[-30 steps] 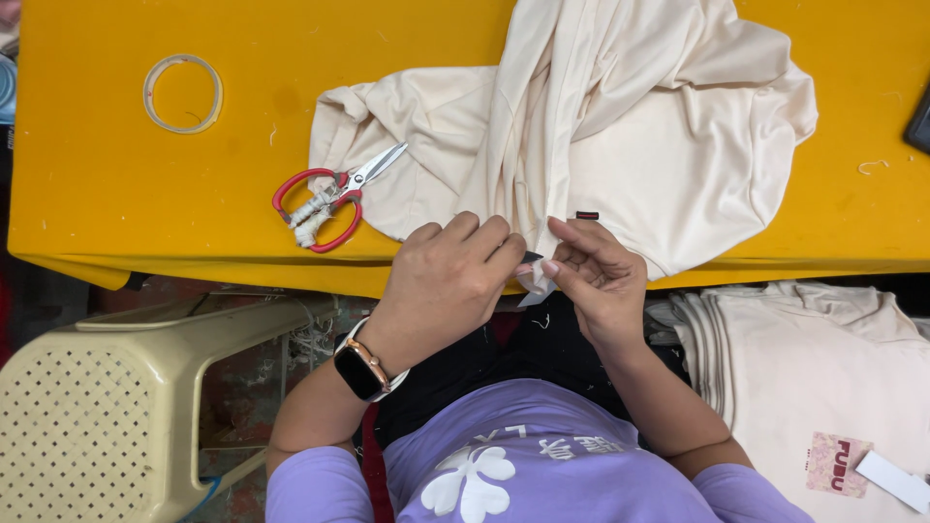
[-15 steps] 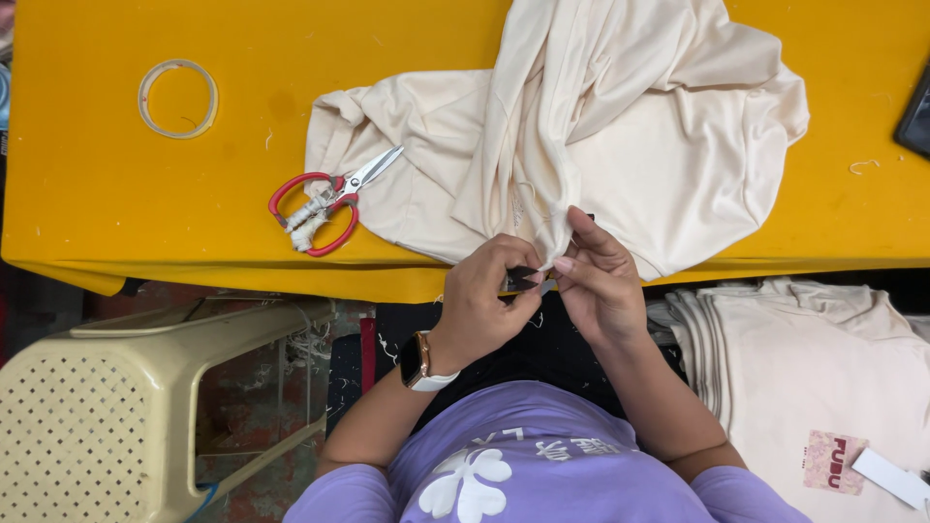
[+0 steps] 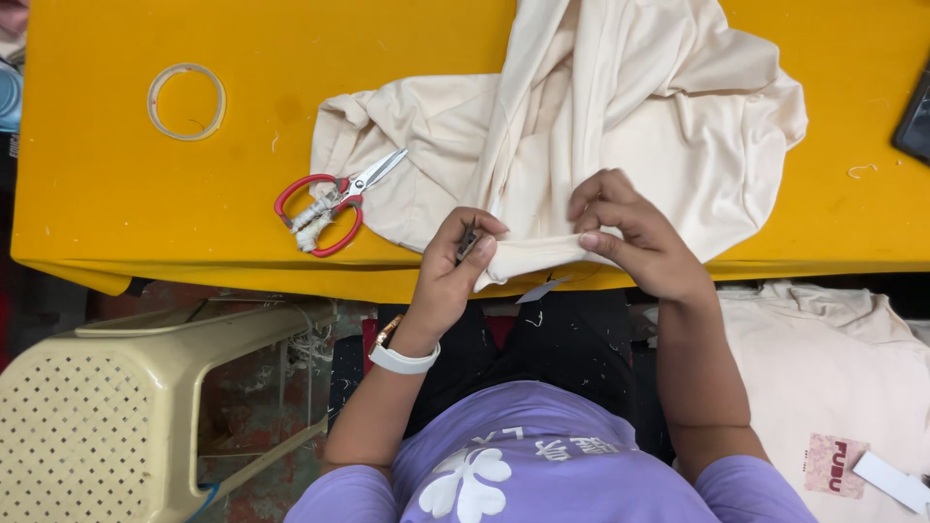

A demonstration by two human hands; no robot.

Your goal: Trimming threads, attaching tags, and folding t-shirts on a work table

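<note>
A cream garment (image 3: 620, 126) lies bunched on the yellow table (image 3: 145, 213), its lower edge hanging at the table's near side. My left hand (image 3: 453, 266), with a white watch on the wrist, pinches that edge and a small dark metal tool (image 3: 468, 239) between the fingers. My right hand (image 3: 630, 237) grips the same edge a little to the right, fingers curled over the fold. A small pale tag (image 3: 538, 289) hangs under the cloth between the hands.
Red-handled scissors (image 3: 329, 201) lie on the table left of the garment. A clear tape ring (image 3: 186, 101) sits further left. A beige plastic stool (image 3: 107, 407) stands below left. More cream clothing (image 3: 833, 378) is piled at lower right; a dark device (image 3: 915, 121) lies at the right edge.
The hands have drawn apart, and the garment's edge is now stretched between them. The left hand has turned and shows the small dark tool.
</note>
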